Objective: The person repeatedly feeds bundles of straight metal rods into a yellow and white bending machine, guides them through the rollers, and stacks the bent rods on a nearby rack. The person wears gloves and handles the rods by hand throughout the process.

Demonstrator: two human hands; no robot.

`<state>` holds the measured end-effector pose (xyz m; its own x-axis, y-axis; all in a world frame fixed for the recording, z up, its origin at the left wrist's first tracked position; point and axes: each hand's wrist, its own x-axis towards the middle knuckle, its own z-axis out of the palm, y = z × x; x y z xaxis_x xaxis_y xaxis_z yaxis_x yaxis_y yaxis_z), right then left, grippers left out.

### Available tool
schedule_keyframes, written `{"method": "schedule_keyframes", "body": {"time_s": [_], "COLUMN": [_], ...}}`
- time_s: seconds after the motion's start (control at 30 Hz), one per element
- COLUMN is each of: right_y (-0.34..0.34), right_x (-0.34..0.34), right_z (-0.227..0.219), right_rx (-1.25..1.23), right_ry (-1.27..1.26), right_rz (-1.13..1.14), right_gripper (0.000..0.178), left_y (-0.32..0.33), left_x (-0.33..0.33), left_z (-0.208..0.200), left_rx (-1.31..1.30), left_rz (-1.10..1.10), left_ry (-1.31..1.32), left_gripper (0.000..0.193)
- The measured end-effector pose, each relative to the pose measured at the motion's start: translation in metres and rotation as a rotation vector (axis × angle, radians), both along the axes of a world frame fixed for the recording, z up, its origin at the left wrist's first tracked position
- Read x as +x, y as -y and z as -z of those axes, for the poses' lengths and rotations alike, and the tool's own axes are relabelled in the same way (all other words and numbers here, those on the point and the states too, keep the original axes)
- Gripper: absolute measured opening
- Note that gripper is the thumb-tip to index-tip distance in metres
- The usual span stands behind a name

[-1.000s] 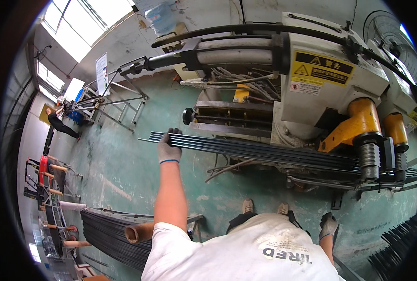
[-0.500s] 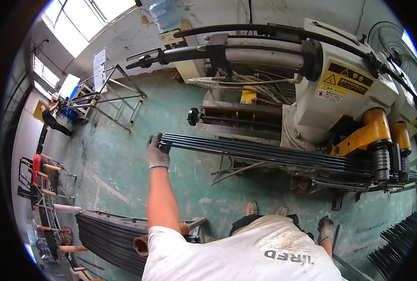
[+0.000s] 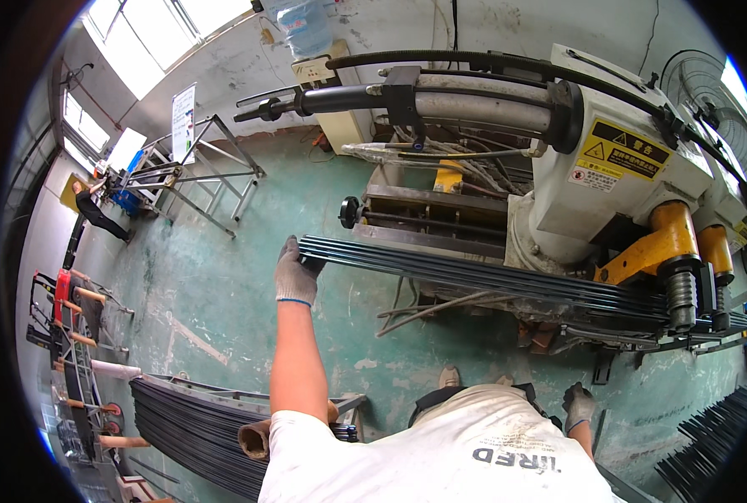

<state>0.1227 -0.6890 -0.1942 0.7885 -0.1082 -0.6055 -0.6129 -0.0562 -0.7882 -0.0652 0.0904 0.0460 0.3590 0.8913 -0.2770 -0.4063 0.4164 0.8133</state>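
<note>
My left hand [image 3: 297, 275], in a grey knit glove, is at the near-left end of a bundle of long black metal tubes [image 3: 440, 267]. Its fingers close round the tube ends. The tubes run side by side to the right, past the coil-shaped roller [image 3: 682, 298] below the yellow arm [image 3: 652, 243] of a large white machine [image 3: 612, 168]. Low at my right side is my right hand [image 3: 579, 404], gloved too, away from the tubes. Nothing shows in it, and its dark fingers are too small to make out.
Several dark rods lie on a rack [image 3: 197, 427] at lower left, beside a brown roll [image 3: 254, 439]. More rods [image 3: 713, 444] fill the lower right. A metal frame [image 3: 214, 172] stands farther off, near another person [image 3: 95, 210]. Pipes [image 3: 432, 312] jut out under the machine.
My left hand and the tube ends sit slightly farther right in the picture. The whole view has shifted a little. My right hand stays low at my side.
</note>
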Motion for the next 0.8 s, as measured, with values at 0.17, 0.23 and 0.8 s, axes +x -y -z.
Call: {"method": "schedule_keyframes", "body": {"time_s": [0.17,0.23,0.8], "right_y": [0.013,0.021,0.057], "right_x": [-0.004,-0.007,-0.03], "right_z": [0.003,0.008,0.031], "right_rx": [-0.009,-0.021,-0.068], "right_ry": [-0.011,-0.014,-0.087], "right_rz": [0.01,0.031,0.103], "right_gripper": [0.027,0.027,0.025], "left_y": [0.0,-0.004,-0.011], "left_x": [0.005,0.004,0.018], "left_z": [0.0,0.002,0.004], "left_rx": [-0.016,-0.039,-0.07], "left_rz": [0.006,0.015,0.004], "left_ry": [-0.061,-0.071,-0.009], "left_gripper": [0.048,0.045,0.023]}}
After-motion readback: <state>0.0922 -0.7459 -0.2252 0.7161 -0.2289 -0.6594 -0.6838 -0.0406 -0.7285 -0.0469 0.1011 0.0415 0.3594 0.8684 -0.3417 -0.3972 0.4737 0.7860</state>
